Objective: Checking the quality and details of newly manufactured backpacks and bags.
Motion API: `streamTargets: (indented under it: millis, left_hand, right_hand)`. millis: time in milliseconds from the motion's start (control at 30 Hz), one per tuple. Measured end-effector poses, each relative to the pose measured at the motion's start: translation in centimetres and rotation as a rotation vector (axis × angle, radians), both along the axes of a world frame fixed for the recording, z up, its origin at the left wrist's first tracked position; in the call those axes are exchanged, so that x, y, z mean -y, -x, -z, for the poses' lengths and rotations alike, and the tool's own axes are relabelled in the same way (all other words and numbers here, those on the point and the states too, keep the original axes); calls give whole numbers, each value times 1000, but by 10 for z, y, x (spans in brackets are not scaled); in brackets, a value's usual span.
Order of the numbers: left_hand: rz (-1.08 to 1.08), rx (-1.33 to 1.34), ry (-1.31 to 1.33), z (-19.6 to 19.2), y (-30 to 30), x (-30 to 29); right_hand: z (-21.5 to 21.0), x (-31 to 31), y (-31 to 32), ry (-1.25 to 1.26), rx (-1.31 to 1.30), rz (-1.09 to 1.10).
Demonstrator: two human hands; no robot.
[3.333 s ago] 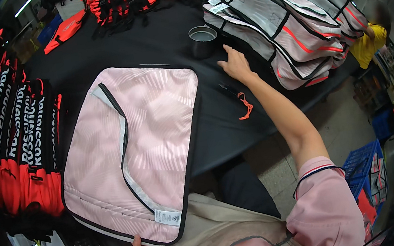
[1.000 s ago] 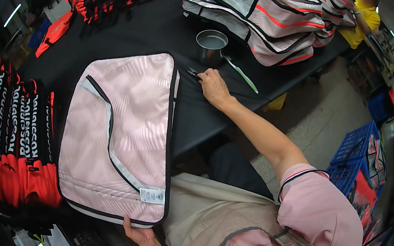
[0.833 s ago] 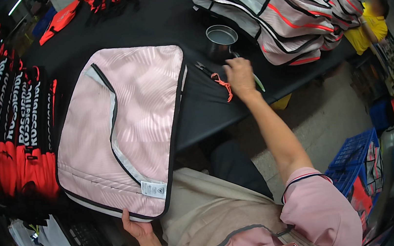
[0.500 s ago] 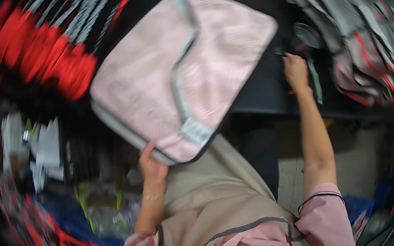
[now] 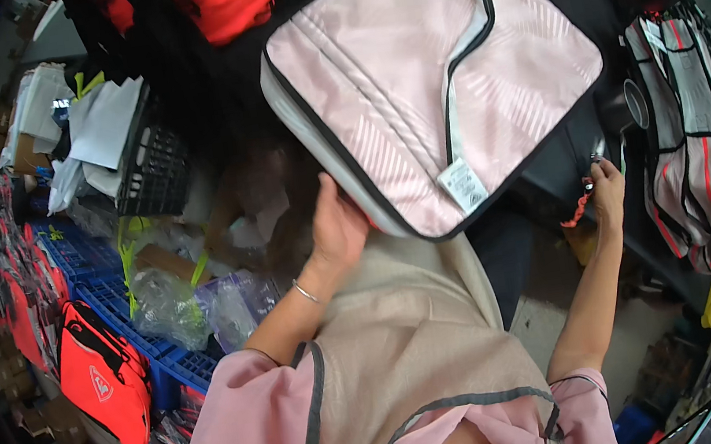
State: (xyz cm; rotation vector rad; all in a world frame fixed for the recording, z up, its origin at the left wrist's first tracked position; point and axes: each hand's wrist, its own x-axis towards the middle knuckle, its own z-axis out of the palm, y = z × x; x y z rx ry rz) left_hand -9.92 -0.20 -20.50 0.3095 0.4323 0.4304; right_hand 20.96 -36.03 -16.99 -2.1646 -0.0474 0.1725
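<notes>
A pale pink bag panel (image 5: 387,120) with black piping, a curved grey-edged pocket and a white label (image 5: 464,186) lies tilted over the black table. My left hand (image 5: 340,228) grips its lower left side, with the thumb along the edge and the fingers partly hidden behind it. To the right, my right hand (image 5: 608,195) is closed around a small metal tool (image 5: 598,151), whose exact kind is unclear. A red cord (image 5: 579,210) hangs from that hand. Close by are a metal cup (image 5: 635,104) and a thin green strip (image 5: 622,155).
Grey and pink bags (image 5: 692,145) are stacked at the right, and red pieces (image 5: 235,1) lie at the far side. At the left stand a black crate (image 5: 152,171) with papers, blue pallets (image 5: 112,296) with plastic bags, and a red bag (image 5: 104,377).
The view has swung left, so the pink bag appears farther right. My left hand has shifted along its edge from the lower corner. My right hand still holds the small tool.
</notes>
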Motion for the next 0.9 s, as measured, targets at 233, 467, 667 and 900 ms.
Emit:
streamTargets:
  millis: [233, 467, 667, 900]
  left_hand:
    - [310, 45, 172, 52, 11, -1]
    - [175, 201, 6, 8, -13, 8]
    - [122, 147, -247, -34, -20, -13]
    - [173, 209, -280, -54, -8, -11]
  right_hand:
    - [-91, -80, 117, -332, -31, -132]
    - [-109, -212, 209, 271, 568, -980]
    - [-127, -246, 191, 299, 605, -1047]
    - [-146, -256, 173, 118, 416, -1016]
